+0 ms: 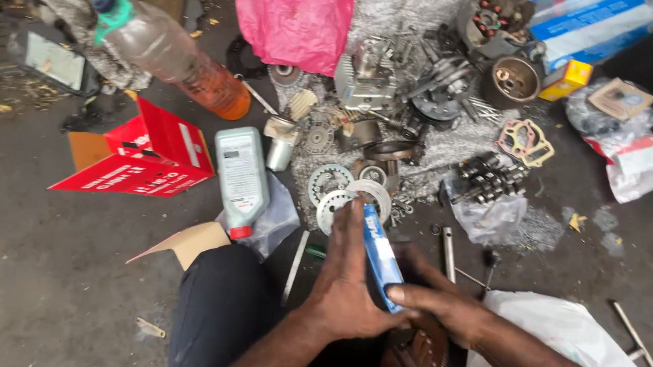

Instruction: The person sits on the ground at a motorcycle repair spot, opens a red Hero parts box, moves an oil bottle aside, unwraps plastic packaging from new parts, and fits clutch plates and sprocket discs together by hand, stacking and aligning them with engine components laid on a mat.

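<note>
Hands meet low in the view, just above the dark trouser knee (222,311): the left hand (348,287) lies flat with fingers straight against one broad face of a small blue box (380,258), and the right hand (439,302) pinches its near end between thumb and fingertips, so the box stands on edge, pressed between the two. It is a slim, long carton, blue with a pale band toward its far end, and looks clean beside the oily ground. Judging by the easy pinch, it is light — thin card that would dent under a hard squeeze; the ends and long edges look like the stiffest places to hold. Under the wrists sits a round, dark toothed part (418,356), perhaps a clutch basket, though it is mostly hidden. Just beyond the fingertips lie pale metal discs (341,191); a grey oil bottle (241,176) with a red cap lies to the left, beside an open red carton (140,161). Farther off — gears in a clear bag (488,183), a gasket (525,143), an engine cylinder (366,79), a plastic bottle (170,55) of orange liquid, and a pink bag (297,21).
</note>
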